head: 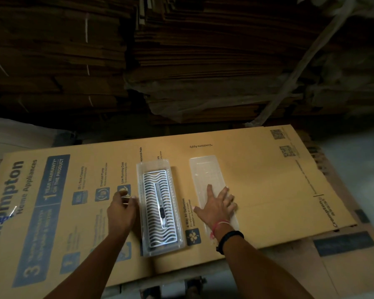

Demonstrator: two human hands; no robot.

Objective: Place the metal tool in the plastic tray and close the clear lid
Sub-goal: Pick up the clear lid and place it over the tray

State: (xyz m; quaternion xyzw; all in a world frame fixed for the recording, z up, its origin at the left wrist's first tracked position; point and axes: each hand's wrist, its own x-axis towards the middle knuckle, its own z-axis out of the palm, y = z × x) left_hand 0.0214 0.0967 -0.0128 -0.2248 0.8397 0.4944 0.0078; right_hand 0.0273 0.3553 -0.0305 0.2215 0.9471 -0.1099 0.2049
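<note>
A clear plastic tray (139, 203) with a white wavy grate inside lies lengthwise on a flattened cardboard box. The slim metal tool (160, 207) lies along the middle of the grate. My left hand (122, 207) rests beside the tray's left wall, fingers slightly curled and touching its edge. The clear lid (205, 171) lies flat on the cardboard to the right of the tray, apart from it. My right hand (216, 205) lies spread flat on the lid's near half, fingers apart.
The printed cardboard sheet (268, 180) covers the work surface, with bare area to the right of the lid. Tall stacks of flattened cartons (203, 61) rise behind it. Grey floor (354, 152) shows at the right edge.
</note>
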